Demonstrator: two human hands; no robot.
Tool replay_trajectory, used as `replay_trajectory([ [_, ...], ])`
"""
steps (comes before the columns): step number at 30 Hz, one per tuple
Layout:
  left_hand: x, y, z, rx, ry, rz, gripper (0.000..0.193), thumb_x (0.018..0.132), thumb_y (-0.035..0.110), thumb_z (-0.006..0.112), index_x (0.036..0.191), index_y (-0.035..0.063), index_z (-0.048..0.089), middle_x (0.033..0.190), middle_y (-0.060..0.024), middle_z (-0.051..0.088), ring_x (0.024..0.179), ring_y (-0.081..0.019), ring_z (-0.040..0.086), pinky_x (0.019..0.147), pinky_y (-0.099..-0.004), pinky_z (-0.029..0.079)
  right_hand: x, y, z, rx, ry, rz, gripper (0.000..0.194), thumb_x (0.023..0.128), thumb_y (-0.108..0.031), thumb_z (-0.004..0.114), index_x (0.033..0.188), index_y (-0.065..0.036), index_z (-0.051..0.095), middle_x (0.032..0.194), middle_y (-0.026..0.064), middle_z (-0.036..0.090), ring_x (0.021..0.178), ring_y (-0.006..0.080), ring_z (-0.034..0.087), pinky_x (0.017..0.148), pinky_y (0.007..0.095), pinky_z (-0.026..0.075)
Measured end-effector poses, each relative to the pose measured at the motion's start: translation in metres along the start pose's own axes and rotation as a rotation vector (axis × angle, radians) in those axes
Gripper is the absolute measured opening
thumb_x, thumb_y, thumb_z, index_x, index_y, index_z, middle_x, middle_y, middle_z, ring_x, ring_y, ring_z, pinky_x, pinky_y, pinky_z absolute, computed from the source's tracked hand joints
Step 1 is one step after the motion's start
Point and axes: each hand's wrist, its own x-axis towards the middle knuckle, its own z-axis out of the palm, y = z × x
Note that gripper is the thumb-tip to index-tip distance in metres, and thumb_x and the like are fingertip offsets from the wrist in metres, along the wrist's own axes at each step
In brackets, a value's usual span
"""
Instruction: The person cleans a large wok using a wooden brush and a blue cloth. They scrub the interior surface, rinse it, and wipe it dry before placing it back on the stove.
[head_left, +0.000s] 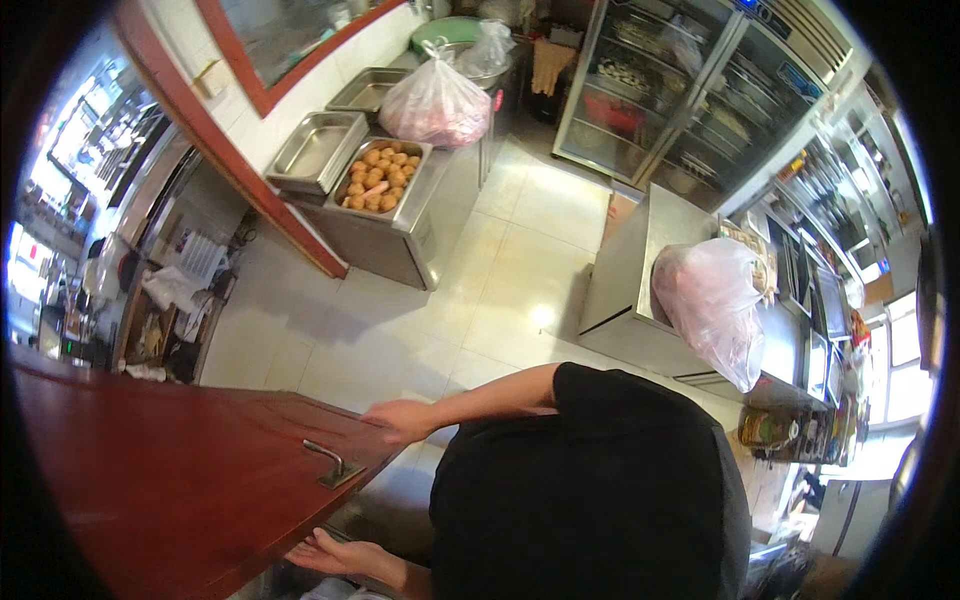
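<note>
A reddish-brown door (187, 457) with a metal lever handle (330, 463) fills the lower left. My right hand (401, 420) holds the door's edge beyond the handle, its fingers slightly blurred. Lower down, my left hand (337, 555) is beside the door's near edge, palm turned up and fingers spread. Nothing shows in the left palm; whether its fingertips touch the door I cannot tell.
A steel counter (442, 191) bears a pan of brown balls (382, 178), stacked steel pans (319, 146) and a tied plastic bag (439, 105). Another filled bag (709, 300) overhangs a steel worktable (667, 217). Behind stands a glass-door refrigerator (675, 90). Shelving (165, 300) lines the left.
</note>
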Motion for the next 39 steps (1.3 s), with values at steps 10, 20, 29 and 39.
replay_trajectory([
  [10,0.031,0.022,0.089,0.132,-0.325,0.136,0.032,0.101,0.026,0.060,0.109,-0.0034,0.069,0.114,-0.0217,0.067,0.108,-0.0347,0.063,0.098,-0.0461,0.048,0.065,-0.039,-0.059,0.147,0.261,-0.384,0.091,0.075,-0.016,0.074,0.153,0.002,0.029,0.151,0.0250,0.040,0.139,0.0412,0.040,0.113,0.0484,0.036],
  [20,0.096,-0.078,0.040,0.092,-0.428,-0.029,0.029,0.104,0.011,0.044,0.122,-0.0058,0.061,0.124,-0.0175,0.062,0.107,-0.0269,0.061,0.089,-0.0368,0.053,0.142,-0.004,-0.117,0.163,0.707,0.017,0.073,0.075,-0.015,0.069,0.141,-0.003,0.041,0.128,0.0236,0.056,0.122,0.0386,0.055,0.104,0.0457,0.045],
  [29,0.207,-0.146,-0.104,0.156,-0.219,0.011,0.026,0.106,0.015,0.049,0.120,-0.0018,0.063,0.119,-0.0150,0.064,0.105,-0.0259,0.062,0.087,-0.0355,0.053,0.177,-0.025,-0.114,-0.042,1.065,0.239,0.078,0.078,-0.009,0.065,0.151,-0.006,0.036,0.147,0.0204,0.050,0.137,0.0369,0.047,0.114,0.0401,0.038],
  [39,0.261,-0.224,-0.228,0.389,0.116,-0.008,0.014,0.100,0.012,0.060,0.107,0.0017,0.068,0.104,-0.0122,0.068,0.094,-0.0229,0.064,0.087,-0.0342,0.052,0.231,0.126,0.110,0.607,0.738,0.789,0.028,0.089,-0.022,0.058,0.112,-0.006,0.063,0.096,0.0083,0.064,0.079,0.0197,0.057,0.070,0.0367,0.050],
])
